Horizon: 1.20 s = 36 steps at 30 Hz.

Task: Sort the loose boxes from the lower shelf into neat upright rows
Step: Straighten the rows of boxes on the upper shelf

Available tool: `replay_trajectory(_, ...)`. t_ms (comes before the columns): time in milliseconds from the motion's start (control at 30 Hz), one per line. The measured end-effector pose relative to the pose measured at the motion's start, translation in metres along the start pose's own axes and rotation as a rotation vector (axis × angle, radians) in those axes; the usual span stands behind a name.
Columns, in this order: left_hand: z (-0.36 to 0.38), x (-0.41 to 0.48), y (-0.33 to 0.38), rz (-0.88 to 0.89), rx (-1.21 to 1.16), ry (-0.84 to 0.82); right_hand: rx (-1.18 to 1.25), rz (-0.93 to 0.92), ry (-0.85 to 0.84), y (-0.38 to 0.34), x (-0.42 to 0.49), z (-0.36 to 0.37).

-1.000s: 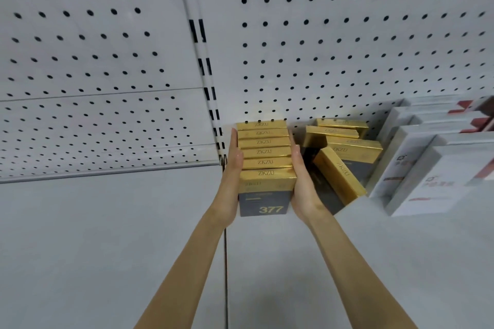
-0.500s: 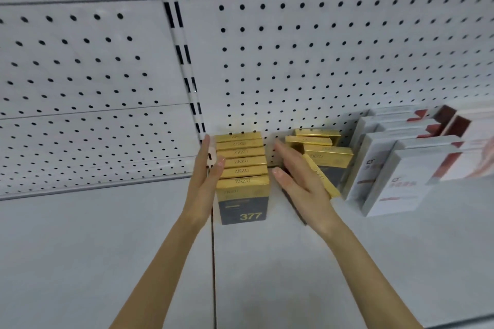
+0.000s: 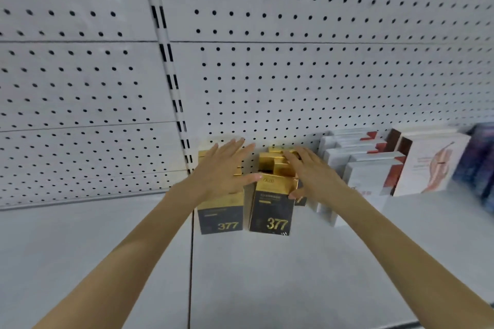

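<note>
Mid-frame, left hand (image 3: pixel 222 171) lay open-palmed over the left gold box row (image 3: pixel 221 218); right hand (image 3: pixel 311 176), fingers spread, was pinching the front gold box (image 3: pixel 272 205) beside it.

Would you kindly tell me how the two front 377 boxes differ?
The left box stands square to the shelf edge; the right box is turned slightly. The left hand covers the left box's top; the right box's gold top shows. Both are black and gold.
</note>
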<state>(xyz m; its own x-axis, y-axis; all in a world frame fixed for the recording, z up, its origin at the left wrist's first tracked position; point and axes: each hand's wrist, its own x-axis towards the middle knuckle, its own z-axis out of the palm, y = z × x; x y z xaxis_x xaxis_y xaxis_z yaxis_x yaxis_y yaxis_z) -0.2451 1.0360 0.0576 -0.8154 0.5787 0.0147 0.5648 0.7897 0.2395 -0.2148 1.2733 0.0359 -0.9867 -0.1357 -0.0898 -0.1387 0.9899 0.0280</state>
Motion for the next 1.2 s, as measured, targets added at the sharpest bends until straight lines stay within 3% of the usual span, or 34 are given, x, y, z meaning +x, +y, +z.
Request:
replay_trajectory(233, -0.004, 0.029, 0.016, 0.055, 0.021, -0.115, 0.187, 0.013, -0.018, 0.006, 0.009, 0.004)
replay_trajectory(433, -0.001, 0.037, 0.017, -0.005, -0.05, -0.177, 0.258, 0.024, -0.02, 0.009, 0.012, 0.009)
replay_trajectory(667, -0.009, 0.012, 0.023, 0.033, -0.182, -0.033, 0.026, -0.197, 0.33, -0.005, -0.018, 0.016)
replay_trajectory(733, -0.006, -0.008, 0.02, 0.021, -0.227, -0.019, 0.106, -0.198, 0.289, -0.007, -0.024, 0.026)
replay_trajectory(1033, 0.03, -0.047, -0.036, 0.006, -0.01, 0.026, 0.678, 0.07, 0.04, -0.013, -0.016, 0.029)
replay_trajectory(1200, 0.034, -0.047, -0.042, -0.066, -0.2, 0.056, 0.481, 0.037, 0.141, 0.011, -0.011, -0.001)
